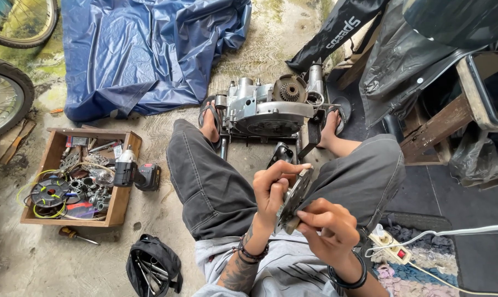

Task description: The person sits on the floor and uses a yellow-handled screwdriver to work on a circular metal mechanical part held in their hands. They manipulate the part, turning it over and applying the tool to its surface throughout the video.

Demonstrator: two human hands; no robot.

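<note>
Between our knees, low at six o'clock, we hold a round metal plate (294, 199) edge-on: our left hand (272, 192) has its grip closed round the rim, our right hand (327, 228) pinches the lower edge with fingers shut on it. At twelve o'clock the engine casing (268, 107) sits on the floor between our feet, gear exposed, so the plate appears off and not refitted. At nine o'clock stand a wooden box of parts (122, 192) and a cordless driver (136, 173)
</note>
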